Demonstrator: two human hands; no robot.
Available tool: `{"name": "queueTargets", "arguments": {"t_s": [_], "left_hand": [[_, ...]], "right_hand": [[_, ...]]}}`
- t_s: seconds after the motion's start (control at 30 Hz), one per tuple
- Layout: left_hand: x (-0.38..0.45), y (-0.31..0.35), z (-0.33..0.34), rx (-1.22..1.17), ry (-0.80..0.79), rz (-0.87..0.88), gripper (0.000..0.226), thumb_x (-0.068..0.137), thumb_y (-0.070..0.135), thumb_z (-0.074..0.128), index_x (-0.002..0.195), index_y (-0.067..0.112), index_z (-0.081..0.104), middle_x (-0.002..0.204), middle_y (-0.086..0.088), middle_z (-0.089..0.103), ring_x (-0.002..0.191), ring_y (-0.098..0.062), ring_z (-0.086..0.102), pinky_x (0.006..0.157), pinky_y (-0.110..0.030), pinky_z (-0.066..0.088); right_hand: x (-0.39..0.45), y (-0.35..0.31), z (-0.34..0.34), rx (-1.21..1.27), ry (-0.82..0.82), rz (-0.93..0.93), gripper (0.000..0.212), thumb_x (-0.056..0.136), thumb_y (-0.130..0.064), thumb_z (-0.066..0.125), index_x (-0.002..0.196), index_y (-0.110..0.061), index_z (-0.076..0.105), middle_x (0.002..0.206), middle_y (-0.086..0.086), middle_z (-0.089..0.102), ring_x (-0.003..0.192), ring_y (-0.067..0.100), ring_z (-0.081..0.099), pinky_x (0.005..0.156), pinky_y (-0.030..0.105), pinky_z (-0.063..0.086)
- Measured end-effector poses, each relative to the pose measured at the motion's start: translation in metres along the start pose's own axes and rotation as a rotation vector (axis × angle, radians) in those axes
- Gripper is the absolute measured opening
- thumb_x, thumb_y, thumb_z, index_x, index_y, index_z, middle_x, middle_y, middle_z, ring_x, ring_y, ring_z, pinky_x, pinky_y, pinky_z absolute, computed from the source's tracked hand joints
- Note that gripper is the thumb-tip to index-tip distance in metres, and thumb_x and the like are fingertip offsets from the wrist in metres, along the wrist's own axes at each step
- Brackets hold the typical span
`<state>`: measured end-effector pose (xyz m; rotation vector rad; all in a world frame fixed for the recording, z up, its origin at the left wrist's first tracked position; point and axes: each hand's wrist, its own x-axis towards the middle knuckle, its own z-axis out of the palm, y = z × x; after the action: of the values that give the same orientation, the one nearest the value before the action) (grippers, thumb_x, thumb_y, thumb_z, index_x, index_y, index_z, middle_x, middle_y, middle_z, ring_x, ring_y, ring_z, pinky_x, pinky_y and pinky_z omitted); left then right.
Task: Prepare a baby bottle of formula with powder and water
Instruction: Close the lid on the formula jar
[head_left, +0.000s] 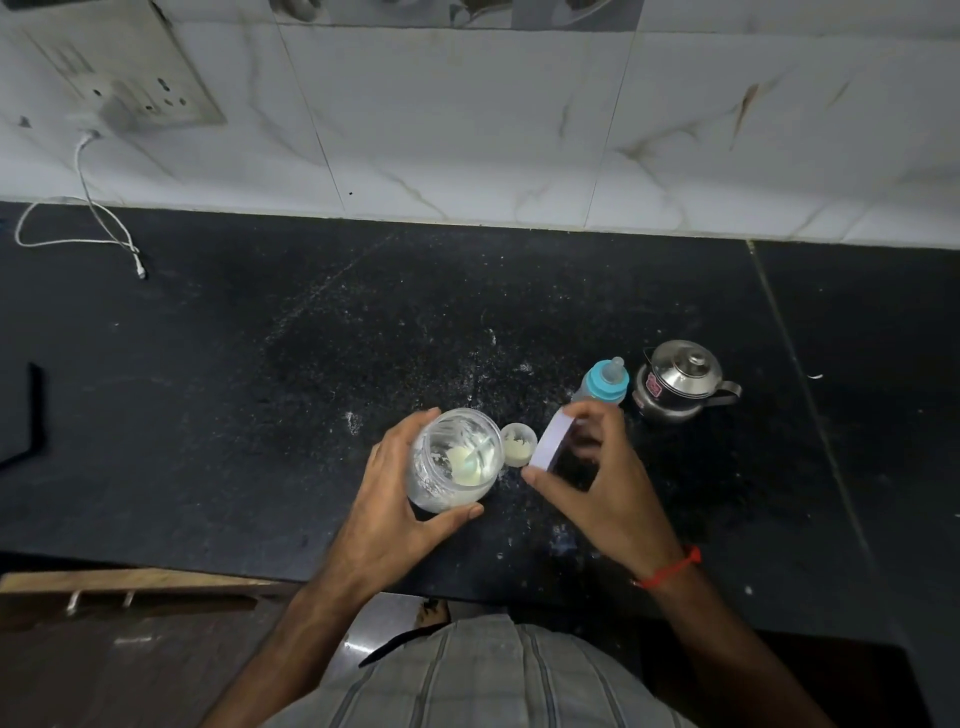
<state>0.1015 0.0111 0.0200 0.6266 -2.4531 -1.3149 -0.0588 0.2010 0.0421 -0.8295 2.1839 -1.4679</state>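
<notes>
My left hand (395, 499) grips a clear plastic jar (454, 460) standing open on the black counter, with pale formula powder and a scoop inside. My right hand (597, 478) holds the jar's white lid (550, 441) on edge, just right of the jar. Between jar and lid sits a small clear cup (518, 442) with a little powder in it. Behind my right hand stands the baby bottle (602, 382), its blue collar and teat fitted. A small steel kettle (680, 382) with a lid stands to the right of the bottle.
Spilled powder dusts the black counter (311, 389) around the jar. A white charging cable (98, 228) hangs from a wall socket at the far left. A dark flat object (23, 415) lies at the left edge. The tiled wall runs behind.
</notes>
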Motion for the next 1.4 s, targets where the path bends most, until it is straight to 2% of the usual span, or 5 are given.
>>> {"name": "queueTargets", "arguments": {"t_s": [0.27, 0.93, 1.17, 1.27, 1.4], "left_hand": [[0.002, 0.01, 0.004, -0.099, -0.065, -0.007, 0.112, 0.065, 0.046, 0.095, 0.155, 0.042, 0.029, 0.151, 0.02, 0.049, 0.14, -0.01, 0.052, 0.114, -0.045, 0.049], [0.016, 0.028, -0.036, -0.111, -0.347, 0.064, 0.125, 0.065, 0.027, 0.1, 0.161, 0.043, 0.022, 0.143, 0.018, 0.061, 0.129, -0.009, 0.063, 0.108, -0.036, 0.055], [0.023, 0.051, -0.034, 0.034, -0.235, 0.198, 0.125, 0.059, 0.054, 0.096, 0.157, 0.058, 0.018, 0.143, 0.043, 0.043, 0.14, -0.003, 0.042, 0.114, -0.022, 0.038], [0.026, 0.051, -0.03, 0.049, -0.198, 0.172, 0.126, 0.06, 0.054, 0.096, 0.158, 0.057, 0.017, 0.143, 0.045, 0.04, 0.141, -0.001, 0.038, 0.114, -0.022, 0.035], [0.022, 0.041, -0.033, 0.007, -0.205, 0.136, 0.126, 0.06, 0.056, 0.096, 0.158, 0.056, 0.018, 0.146, 0.031, 0.049, 0.143, -0.011, 0.044, 0.119, -0.04, 0.042]], "right_hand": [[0.014, -0.034, 0.016, 0.222, -0.046, -0.23, 0.041, 0.08, -0.024, 0.084, 0.113, -0.017, 0.062, 0.14, 0.005, 0.053, 0.135, 0.027, 0.054, 0.105, 0.052, 0.051], [0.02, -0.053, -0.028, -0.233, -0.56, -0.185, 0.083, 0.073, -0.049, 0.088, 0.144, -0.05, 0.046, 0.124, -0.014, 0.053, 0.116, 0.009, 0.059, 0.097, 0.036, 0.057], [0.017, -0.068, -0.003, -0.426, -0.11, 0.173, 0.102, 0.071, -0.1, 0.007, 0.065, -0.015, 0.063, 0.05, 0.001, 0.058, 0.053, 0.017, 0.065, 0.069, 0.042, 0.059], [0.028, -0.066, -0.015, -0.522, -0.011, 0.184, 0.115, 0.063, -0.1, -0.015, 0.065, -0.015, 0.063, 0.061, 0.001, 0.063, 0.075, 0.027, 0.07, 0.083, 0.044, 0.055], [0.031, -0.069, -0.04, -0.385, -0.351, -0.184, 0.067, 0.087, -0.08, 0.042, 0.142, -0.043, 0.052, 0.13, -0.016, 0.061, 0.109, -0.001, 0.061, 0.086, 0.025, 0.055]]}}
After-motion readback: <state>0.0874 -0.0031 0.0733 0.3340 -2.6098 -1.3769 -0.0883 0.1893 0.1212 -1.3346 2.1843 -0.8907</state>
